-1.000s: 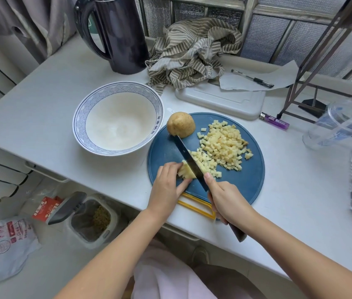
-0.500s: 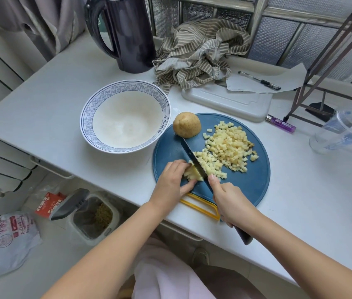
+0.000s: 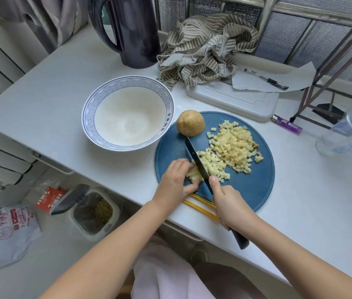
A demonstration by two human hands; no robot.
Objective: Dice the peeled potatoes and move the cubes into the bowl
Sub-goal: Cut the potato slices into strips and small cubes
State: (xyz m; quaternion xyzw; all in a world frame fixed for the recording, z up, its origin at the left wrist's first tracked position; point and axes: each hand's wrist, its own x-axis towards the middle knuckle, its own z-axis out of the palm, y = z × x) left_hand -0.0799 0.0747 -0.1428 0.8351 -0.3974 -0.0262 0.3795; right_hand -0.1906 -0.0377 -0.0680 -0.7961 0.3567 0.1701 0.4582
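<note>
White worktop (image 3: 41, 104) carries a round blue board (image 3: 246, 186). At its 7 o'clock the left hand (image 3: 175, 182), fingers (image 3: 181, 166) curled, pins a potato piece (image 3: 194, 176). The right hand (image 3: 229, 203) wraps the knife (image 3: 196, 158) (forefinger along the spine), blade against that piece. Cubes (image 3: 233, 147) heap toward 1 o'clock, a half potato (image 3: 190, 123) sits at 11, and the bowl (image 3: 90, 104) stands off the board at 10.

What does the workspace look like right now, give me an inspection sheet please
Surface: white counter, blue cutting board at its near edge.
Job's things: bowl empty; cube pile and half potato on board.
Clutter: kettle, striped cloth, pen, lighter, plastic cup.
Grippers: left hand holds potato strips; right hand grips knife, blade against them.
Cables: nothing seen.
Surroundings: open bin, bag on floor.
</note>
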